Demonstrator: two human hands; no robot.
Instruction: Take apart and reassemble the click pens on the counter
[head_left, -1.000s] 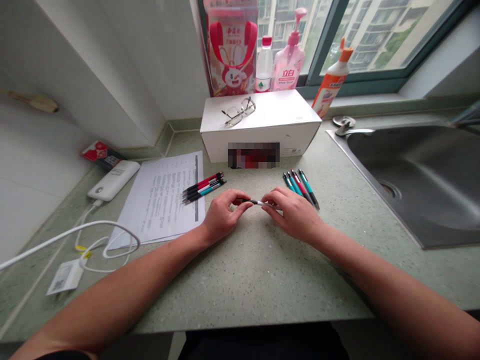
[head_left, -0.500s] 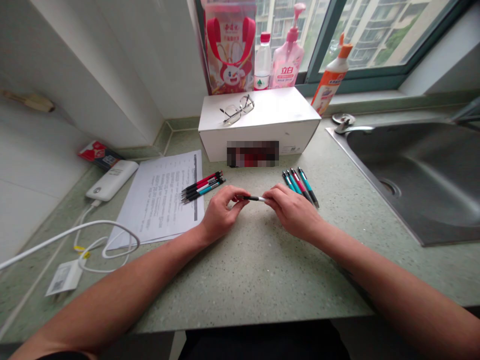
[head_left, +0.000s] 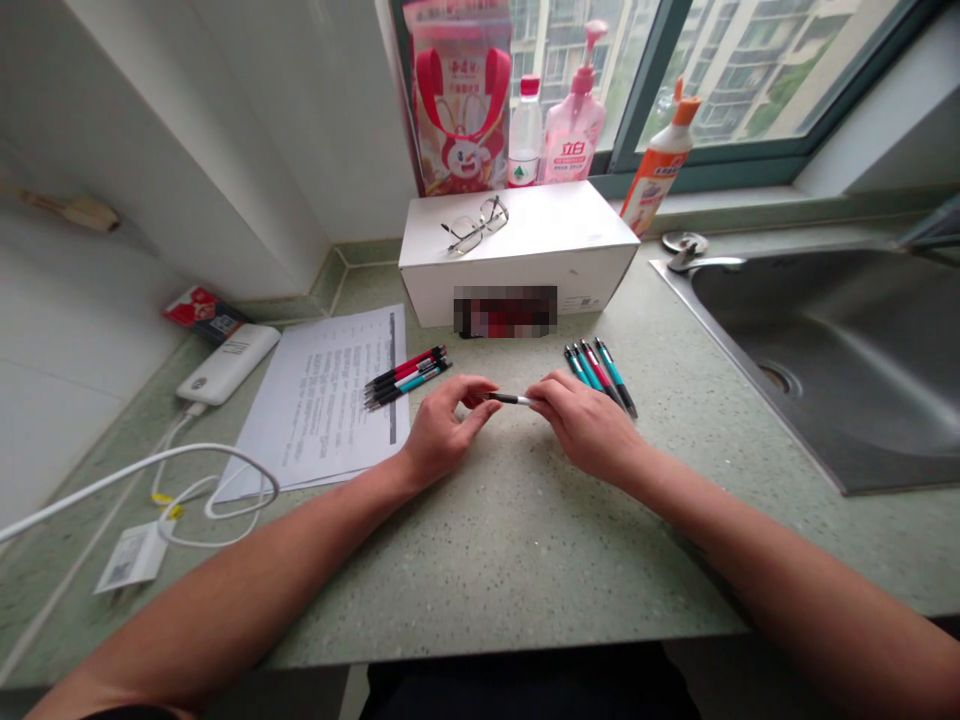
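Note:
A black-and-white pen [head_left: 511, 398] lies level between my two hands, low over the counter. My left hand [head_left: 448, 422] pinches its dark end between thumb and fingers. Fingers of my right hand [head_left: 581, 420] close round the white end and hide its tip. Just left of my left hand, several pens [head_left: 405, 377] in red, black, white and teal lie side by side, partly on the printed sheets [head_left: 315, 400]. Beyond my right hand, several more pens [head_left: 600, 372], teal and red with dark grips, lie in a row on the counter.
A white box [head_left: 517, 240] with eyeglasses [head_left: 477, 226] on top stands at the back, bottles behind it. The steel sink [head_left: 847, 390] is at the right. A white power bank [head_left: 229, 364], its cable [head_left: 187, 445] and a charger [head_left: 131, 555] lie at the left.
Both hands keep the pen in nearly the same place and pose. The view has tilted very slightly; nothing else has visibly moved.

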